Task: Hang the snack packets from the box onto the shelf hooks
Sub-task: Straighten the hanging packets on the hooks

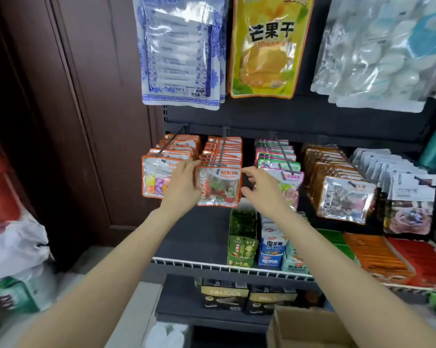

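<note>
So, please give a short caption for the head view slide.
Both hands, left hand and right hand, steady an orange-edged snack packet at its hook.

Packet rows [218,156] on hooks [222,146]; box [309,327] below right; bags [16,237] left.

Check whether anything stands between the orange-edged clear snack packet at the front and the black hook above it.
Nothing visible blocks it. The orange-edged clear snack packet hangs at the front tip of the black metal hook, before a row of like packets. The left hand touches its left edge; the right hand is beside its right edge.
</note>
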